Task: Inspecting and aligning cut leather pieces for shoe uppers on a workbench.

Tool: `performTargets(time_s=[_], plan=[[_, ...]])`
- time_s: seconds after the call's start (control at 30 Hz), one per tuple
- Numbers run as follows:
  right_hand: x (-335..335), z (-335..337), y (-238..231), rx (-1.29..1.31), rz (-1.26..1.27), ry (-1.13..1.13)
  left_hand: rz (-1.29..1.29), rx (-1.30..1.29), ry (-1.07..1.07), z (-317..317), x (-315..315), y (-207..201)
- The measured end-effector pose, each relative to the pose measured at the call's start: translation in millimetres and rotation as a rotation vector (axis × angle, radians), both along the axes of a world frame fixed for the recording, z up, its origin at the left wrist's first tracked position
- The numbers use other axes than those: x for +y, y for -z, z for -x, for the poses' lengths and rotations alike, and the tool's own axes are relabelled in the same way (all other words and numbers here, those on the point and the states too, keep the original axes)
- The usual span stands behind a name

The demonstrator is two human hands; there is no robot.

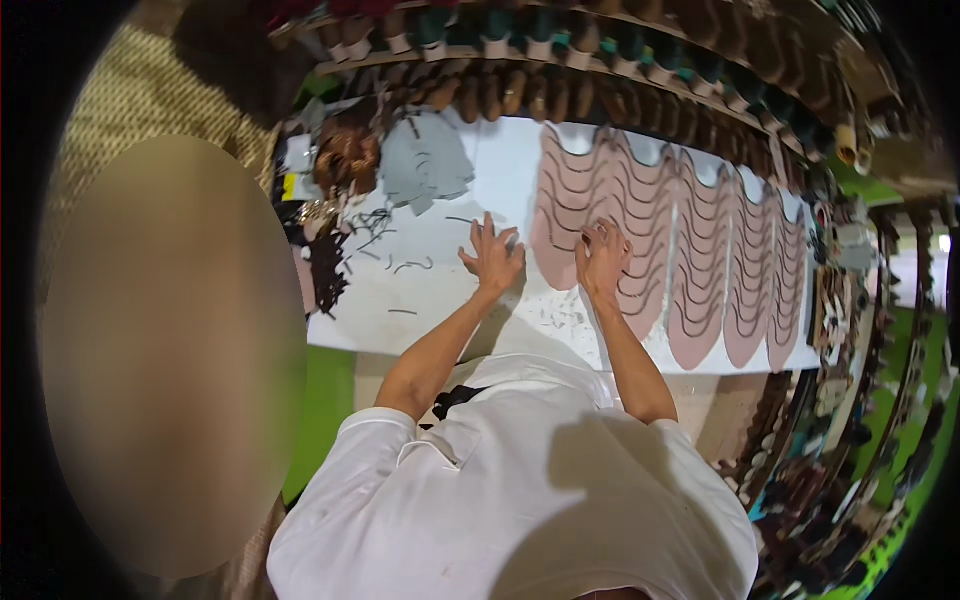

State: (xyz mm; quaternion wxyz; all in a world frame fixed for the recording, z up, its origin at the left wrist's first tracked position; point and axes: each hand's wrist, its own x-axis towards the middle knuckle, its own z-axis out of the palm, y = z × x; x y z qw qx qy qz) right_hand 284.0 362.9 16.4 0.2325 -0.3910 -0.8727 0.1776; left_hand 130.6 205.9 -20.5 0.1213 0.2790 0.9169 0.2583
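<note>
My left hand [492,258] hovers over the white tabletop with its fingers spread, and I see nothing held in it. A thin dark strip [461,219] lies just beyond its fingertips. My right hand [604,264] is at the overlapping pink shaped pieces [556,262], its fingers bent down at the lower part of the leftmost row. What its fingertips pinch, if anything, is hidden. Dark wavy strips run across the pink pieces, row upon row. More pink rows [697,345] stretch away to the right.
Grey cut pieces [428,165] are piled at the back left, beside brown material [346,155]. Dark scraps [328,270] and loose strips [410,265] lie nearby. Shelves of shoes [510,92] line the far side. A large blurred area [170,360] covers the left.
</note>
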Motion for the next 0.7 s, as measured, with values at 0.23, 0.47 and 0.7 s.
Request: performTargets(time_s=[0.23,0.47,0.7], plan=[[-42.3,57.6,9.1,-0.003,0.01,-0.252,-0.046,0.021,-0.104,11.1,-81.3,-5.8],[-62.3,138.3,-2.1,-0.014,-0.009,-0.365,-0.056,0.048,-0.167,74.4,-133.5,-14.3],[-111.6,186.9,3.9,-0.08,0.029,-0.349,-0.036,0.034,-0.157,118.6,-203.2,0.7]])
